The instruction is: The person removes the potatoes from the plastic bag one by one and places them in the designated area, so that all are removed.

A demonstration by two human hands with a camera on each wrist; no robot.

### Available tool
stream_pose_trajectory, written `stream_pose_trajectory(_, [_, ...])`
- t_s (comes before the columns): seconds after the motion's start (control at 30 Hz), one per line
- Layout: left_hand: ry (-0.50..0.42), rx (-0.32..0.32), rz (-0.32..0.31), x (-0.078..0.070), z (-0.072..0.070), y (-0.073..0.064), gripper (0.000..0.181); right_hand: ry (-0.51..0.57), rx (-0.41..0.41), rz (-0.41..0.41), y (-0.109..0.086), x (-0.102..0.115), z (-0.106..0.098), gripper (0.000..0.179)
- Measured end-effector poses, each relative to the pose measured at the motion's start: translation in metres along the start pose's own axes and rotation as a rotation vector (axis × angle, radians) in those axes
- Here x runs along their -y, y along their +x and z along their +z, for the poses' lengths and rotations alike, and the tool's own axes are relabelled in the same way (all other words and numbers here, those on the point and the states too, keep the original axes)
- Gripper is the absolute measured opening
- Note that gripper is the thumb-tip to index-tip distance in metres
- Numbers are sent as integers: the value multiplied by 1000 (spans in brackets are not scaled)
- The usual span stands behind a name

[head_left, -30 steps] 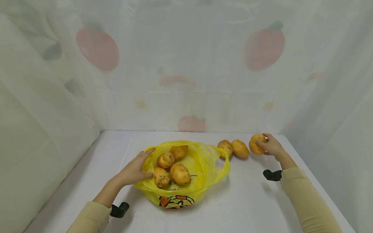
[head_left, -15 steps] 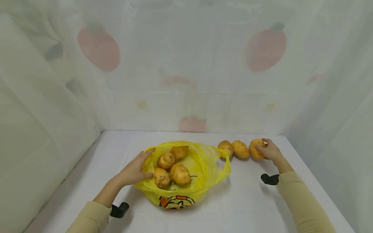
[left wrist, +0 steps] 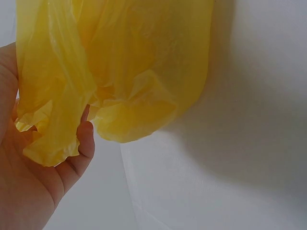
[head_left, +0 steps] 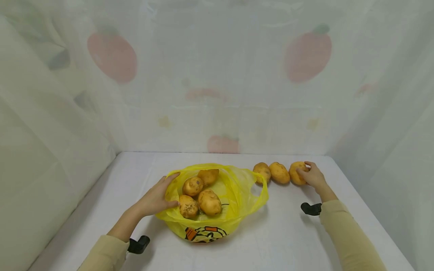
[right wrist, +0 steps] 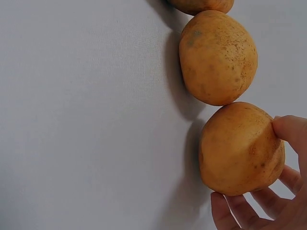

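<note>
My left hand (head_left: 158, 197) holds the left rim of a yellow plastic bag (head_left: 242, 195), its fingers on the far side and thumb on the near side. In the left wrist view, crumpled bag film (left wrist: 62, 120) lies between the curled fingers and palm. Several potatoes (head_left: 209, 202) sit inside the open bag. At the right, my right hand (head_left: 313, 176) has its thumb and fingers around a potato (head_left: 297, 173) resting on the table. In the right wrist view the thumb touches this potato (right wrist: 237, 153) on one side, fingertips on another; it touches the neighbouring potato (right wrist: 218, 60).
Two more potatoes stand in the row, the middle potato (head_left: 279, 173) and the left potato (head_left: 262, 172), partly behind the bag handle (head_left: 262, 195). The white table (head_left: 271, 241) is enclosed by pale curtains (head_left: 217, 75) at the back and sides.
My right hand has lowered its potato onto the table, beside the other two, and still has its fingers around it. The left hand and bag have stayed in place.
</note>
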State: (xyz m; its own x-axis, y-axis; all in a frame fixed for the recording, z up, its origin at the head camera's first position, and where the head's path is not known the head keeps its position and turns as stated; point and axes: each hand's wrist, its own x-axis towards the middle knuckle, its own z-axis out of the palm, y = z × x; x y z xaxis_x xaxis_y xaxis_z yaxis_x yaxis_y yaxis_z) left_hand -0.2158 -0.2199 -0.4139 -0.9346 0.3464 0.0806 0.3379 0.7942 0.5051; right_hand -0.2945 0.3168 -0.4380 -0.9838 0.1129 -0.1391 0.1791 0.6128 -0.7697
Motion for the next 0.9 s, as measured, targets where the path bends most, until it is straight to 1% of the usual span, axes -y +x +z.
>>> stream_pose_trajectory(0.13, [-1, -2, 5, 0, 0, 0, 92, -4, 2, 4, 0, -2, 0, 76])
stream_pose_trajectory(0.3, [0, 0, 7, 0, 0, -1, 92, -41, 6, 7, 1, -3, 0, 75])
stream_pose_trajectory(0.5, [-1, -6, -1, 0, -2, -1, 91, -74, 27, -9, 1, -3, 1, 74])
stream_pose_trajectory(0.9, [-3, -11, 4, 1, -2, -1, 92, -83, 58, -50, 4, -3, 3, 73])
